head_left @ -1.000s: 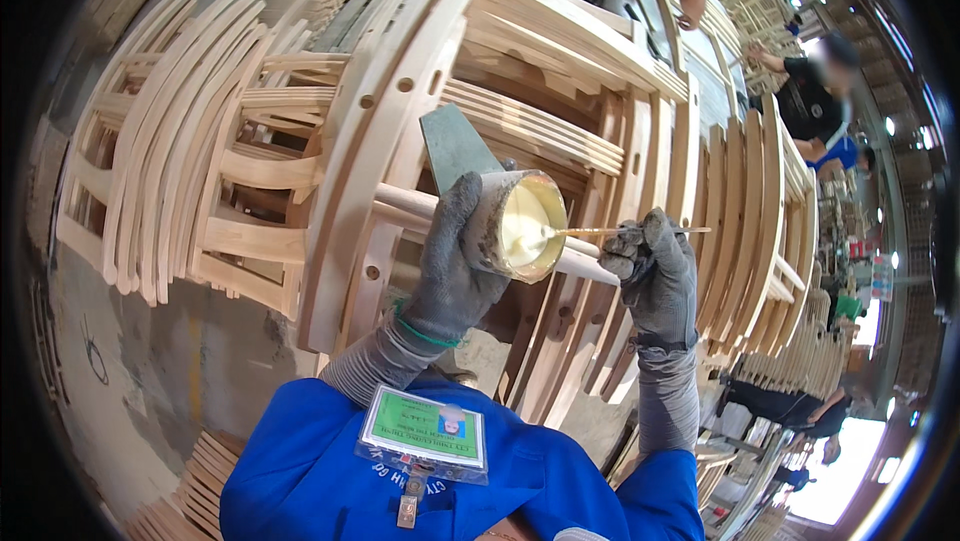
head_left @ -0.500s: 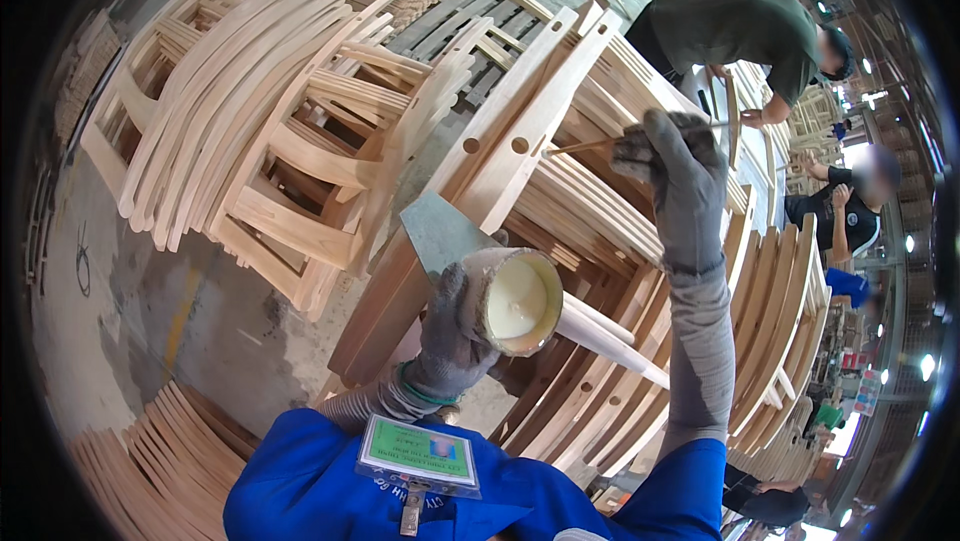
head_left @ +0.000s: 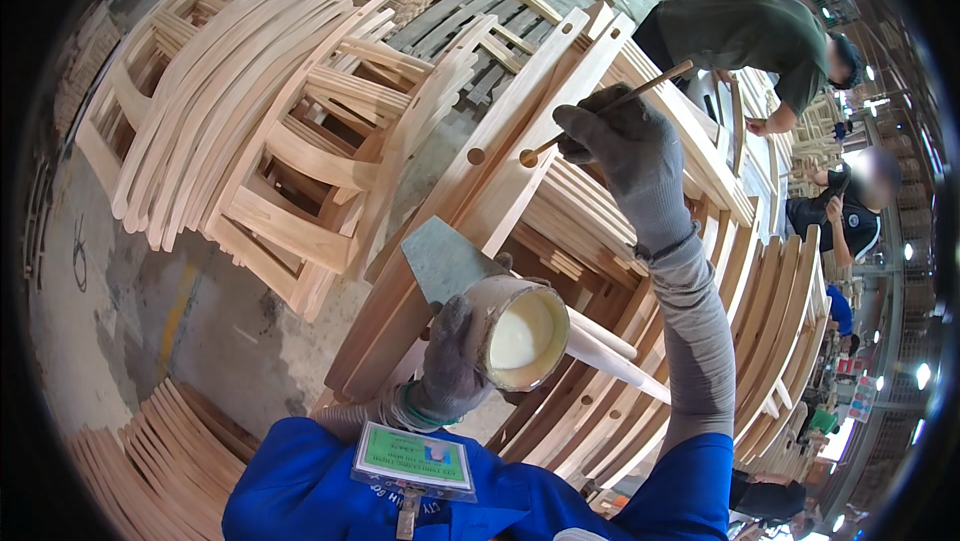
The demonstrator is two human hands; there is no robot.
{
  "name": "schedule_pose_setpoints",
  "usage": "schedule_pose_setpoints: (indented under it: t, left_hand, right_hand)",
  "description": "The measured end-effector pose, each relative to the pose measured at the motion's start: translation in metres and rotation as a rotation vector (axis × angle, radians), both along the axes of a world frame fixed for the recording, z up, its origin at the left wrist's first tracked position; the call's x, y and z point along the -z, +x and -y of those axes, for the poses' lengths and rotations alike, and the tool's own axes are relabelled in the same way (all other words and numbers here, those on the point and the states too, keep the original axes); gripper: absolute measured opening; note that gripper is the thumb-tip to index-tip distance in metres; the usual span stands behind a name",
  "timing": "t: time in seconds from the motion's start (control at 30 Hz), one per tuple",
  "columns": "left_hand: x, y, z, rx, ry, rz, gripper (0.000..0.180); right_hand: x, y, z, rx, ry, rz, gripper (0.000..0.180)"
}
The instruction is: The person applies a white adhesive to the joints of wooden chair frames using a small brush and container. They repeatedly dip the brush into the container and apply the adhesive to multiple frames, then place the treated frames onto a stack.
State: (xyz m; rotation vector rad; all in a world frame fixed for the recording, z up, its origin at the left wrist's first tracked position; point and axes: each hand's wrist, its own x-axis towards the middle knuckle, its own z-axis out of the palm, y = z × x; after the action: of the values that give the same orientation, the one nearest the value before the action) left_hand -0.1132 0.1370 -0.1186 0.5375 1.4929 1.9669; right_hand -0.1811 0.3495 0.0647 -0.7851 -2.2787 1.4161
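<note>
My left hand [head_left: 445, 366], in a grey glove, is closed round a stained can [head_left: 490, 297] of creamy glue-like liquid [head_left: 522, 333]. A flat grey metal blade [head_left: 445, 259], like a scraper's, sticks out beside the can; whether the same hand holds it is hidden. My gloved right hand [head_left: 635, 166] pinches a thin wooden stick [head_left: 660, 79]. The stick's lower tip is at a round hole in the nearer of two long pale wooden beams [head_left: 500, 203]. A similar hole shows in the neighbouring beam [head_left: 522, 76].
Curved wooden frames [head_left: 270, 131] are stacked on the left. More slats [head_left: 590, 211] and curved pieces [head_left: 770, 311] lie under and beyond my right arm. A pale rounded bar [head_left: 615, 361] runs right from the can. A co-worker [head_left: 750, 36] bends over work at the far right.
My right hand has moved left and turned, bringing the stick's tip to the hole in the beam. The can has shifted slightly right and down in my left hand.
</note>
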Motion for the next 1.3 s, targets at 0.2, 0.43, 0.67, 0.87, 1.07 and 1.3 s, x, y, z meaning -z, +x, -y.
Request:
schedule_pose_setpoints:
  t: [0.2,0.43,0.67,0.87,1.07,1.3]
  left_hand:
    - [-0.008,0.002,-0.005,0.043,0.105,0.441,0.081]
    - [-0.052,-0.017,-0.006,0.199,0.113,0.411,0.073]
    - [-0.036,-0.014,-0.009,0.037,0.397,0.633,0.043]
    - [-0.011,-0.009,-0.008,0.088,0.095,0.211,0.069]
    - [-0.036,-0.016,-0.008,0.138,0.294,0.512,0.07]
    - [-0.024,-0.013,-0.007,0.119,0.323,0.587,0.072]
  right_hand:
    - [-0.012,0.012,0.007,-0.154,0.485,0.185,0.015]
    - [-0.012,0.024,0.01,-0.399,0.523,0.082,0.007]
    - [-0.016,0.034,0.009,-0.339,0.413,-0.127,0.01]
    - [-0.026,0.026,0.012,-0.131,0.345,0.104,0.008]
    - [-0.011,0.006,0.004,-0.23,0.589,0.193,0.016]
    - [-0.013,-0.001,0.003,-0.198,0.514,0.176,0.015]
